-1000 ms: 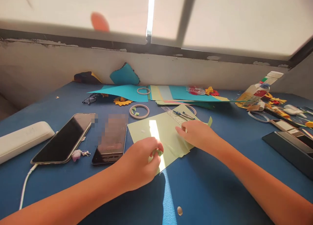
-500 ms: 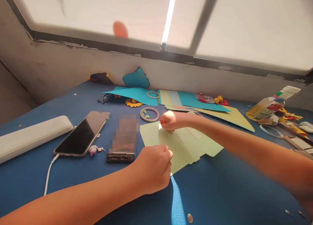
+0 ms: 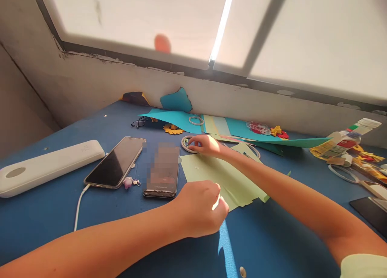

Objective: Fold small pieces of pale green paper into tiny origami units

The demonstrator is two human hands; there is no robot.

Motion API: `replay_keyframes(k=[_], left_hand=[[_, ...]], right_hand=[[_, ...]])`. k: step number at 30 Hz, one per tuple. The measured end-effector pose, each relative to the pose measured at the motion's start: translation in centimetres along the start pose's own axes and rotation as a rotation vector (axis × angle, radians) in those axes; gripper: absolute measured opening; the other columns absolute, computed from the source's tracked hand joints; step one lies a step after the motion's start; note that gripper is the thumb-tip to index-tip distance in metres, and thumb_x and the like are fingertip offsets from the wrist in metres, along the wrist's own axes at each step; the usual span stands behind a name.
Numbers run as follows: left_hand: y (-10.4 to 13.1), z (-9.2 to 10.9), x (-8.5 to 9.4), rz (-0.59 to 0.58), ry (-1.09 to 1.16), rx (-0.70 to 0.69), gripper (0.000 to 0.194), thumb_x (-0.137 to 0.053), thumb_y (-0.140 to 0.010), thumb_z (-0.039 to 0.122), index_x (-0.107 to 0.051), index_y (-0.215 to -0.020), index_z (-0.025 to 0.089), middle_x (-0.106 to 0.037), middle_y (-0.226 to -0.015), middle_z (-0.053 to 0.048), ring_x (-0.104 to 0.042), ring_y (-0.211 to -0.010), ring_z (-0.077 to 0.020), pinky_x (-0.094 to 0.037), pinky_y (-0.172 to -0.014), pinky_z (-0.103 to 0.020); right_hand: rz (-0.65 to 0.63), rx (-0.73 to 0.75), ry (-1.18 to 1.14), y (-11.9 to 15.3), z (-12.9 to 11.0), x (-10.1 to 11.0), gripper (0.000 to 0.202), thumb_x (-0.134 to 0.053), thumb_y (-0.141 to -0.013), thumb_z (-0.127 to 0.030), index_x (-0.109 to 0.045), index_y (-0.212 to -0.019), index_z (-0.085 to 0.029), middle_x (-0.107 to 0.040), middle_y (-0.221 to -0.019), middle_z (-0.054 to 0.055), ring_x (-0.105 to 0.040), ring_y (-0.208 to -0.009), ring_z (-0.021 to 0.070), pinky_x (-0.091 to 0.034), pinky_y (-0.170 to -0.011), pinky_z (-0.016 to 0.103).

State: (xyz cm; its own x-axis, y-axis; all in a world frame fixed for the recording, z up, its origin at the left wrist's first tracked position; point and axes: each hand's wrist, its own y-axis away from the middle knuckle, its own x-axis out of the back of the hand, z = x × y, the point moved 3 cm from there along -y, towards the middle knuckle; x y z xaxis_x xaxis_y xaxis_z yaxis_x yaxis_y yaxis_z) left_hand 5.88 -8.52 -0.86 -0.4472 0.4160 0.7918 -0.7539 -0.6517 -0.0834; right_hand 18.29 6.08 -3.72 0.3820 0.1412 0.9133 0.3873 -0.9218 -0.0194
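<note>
Left hand (image 3: 198, 209) curls, any contents hidden; right hand (image 3: 208, 145), fingers bent, grip unclear, partly covers a tape roll (image 3: 183, 145)

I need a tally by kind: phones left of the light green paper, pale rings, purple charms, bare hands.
Phones: 2
Pale rings, some partly hidden: 4
Purple charms: 1
Hands, left hand and right hand: 2
Total: 9

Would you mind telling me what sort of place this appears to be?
Probably a craft workspace beside a window, though whether at home or school I cannot tell. Green paper and a blue sheet lie on the blue table, below a large, pale window.
</note>
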Motion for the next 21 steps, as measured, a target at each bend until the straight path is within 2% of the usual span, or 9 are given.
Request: replay_keyframes(k=[3, 7, 11, 14, 17, 21], left_hand=[[-0.3, -0.6, -0.3, 0.033, 0.101, 0.071, 0.032, -0.043, -0.076, 0.03, -0.024, -0.054, 0.019, -0.027, -0.05, 0.004, -0.02, -0.047, -0.0108, -0.014, -0.047, -0.027], [-0.9, -1.7, -0.6, 0.019, 0.333, 0.195, 0.033, -0.036, -0.08, 0.029, -0.02, -0.053, 0.019, -0.021, -0.049, 0.005, -0.023, -0.044, -0.0091, -0.015, -0.044, -0.026], [-1.8, -2.6, -0.2, -0.025, 0.606, 0.342, 0.027, -0.026, -0.084, 0.032, -0.033, -0.061, 0.02, -0.037, -0.051, 0.005, -0.037, -0.038, -0.0075, -0.024, -0.04, -0.021], [-2.3, -2.9, 0.4, 0.015, 0.729, 0.415, 0.018, -0.029, -0.082, 0.027, -0.039, -0.072, 0.018, -0.038, -0.053, 0.006, -0.034, -0.036, -0.0057, -0.023, -0.038, -0.019], [-2.5, -3.0, 0.7, 0.092, 0.764, 0.404, 0.017, -0.034, -0.083, 0.031, -0.041, -0.074, 0.018, -0.033, -0.053, 0.007, -0.028, -0.039, -0.0048, -0.021, -0.039, -0.018], [-2.4, -2.5, 0.6, 0.157, 0.708, 0.305, 0.024, -0.043, -0.083, 0.041, -0.045, -0.075, 0.019, -0.031, -0.052, 0.007, -0.029, -0.045, -0.0064, -0.023, -0.043, -0.019]], right_hand=[[0.049, 0.013, -0.091, -0.4, 0.0, -0.2, 0.028, -0.049, -0.087, -0.031, -0.052, -0.111, -0.017, -0.054, -0.113, 0.007, -0.056, -0.095, 0.0179, -0.049, -0.08, 0.038], [0.19, -0.013, -0.288, 0.5, -0.6, 0.0, 0.027, -0.048, -0.088, -0.031, -0.052, -0.111, -0.017, -0.054, -0.114, 0.007, -0.056, -0.095, 0.0176, -0.049, -0.081, 0.038], [0.361, -0.074, -0.572, 4.5, -1.8, 0.0, 0.028, -0.049, -0.087, -0.031, -0.052, -0.11, -0.015, -0.056, -0.11, 0.007, -0.057, -0.092, 0.0171, -0.049, -0.078, 0.037], [0.451, -0.142, -0.802, 8.4, -2.7, -0.2, 0.025, -0.055, -0.081, -0.039, -0.054, -0.093, -0.017, -0.064, -0.086, 0.005, -0.062, -0.081, 0.0174, -0.048, -0.067, 0.03], [0.436, -0.224, -1.021, 11.6, -3.5, -0.6, 0.024, -0.061, -0.075, -0.041, -0.054, -0.082, -0.019, -0.063, -0.076, 0.003, -0.062, -0.076, 0.0169, -0.046, -0.061, 0.027], [0.348, -0.282, -1.244, 13.5, -3.8, -1.0, 0.019, -0.068, -0.068, -0.035, -0.059, -0.074, -0.02, -0.057, -0.078, 0.0, -0.058, -0.077, 0.0129, -0.044, -0.056, 0.021]])
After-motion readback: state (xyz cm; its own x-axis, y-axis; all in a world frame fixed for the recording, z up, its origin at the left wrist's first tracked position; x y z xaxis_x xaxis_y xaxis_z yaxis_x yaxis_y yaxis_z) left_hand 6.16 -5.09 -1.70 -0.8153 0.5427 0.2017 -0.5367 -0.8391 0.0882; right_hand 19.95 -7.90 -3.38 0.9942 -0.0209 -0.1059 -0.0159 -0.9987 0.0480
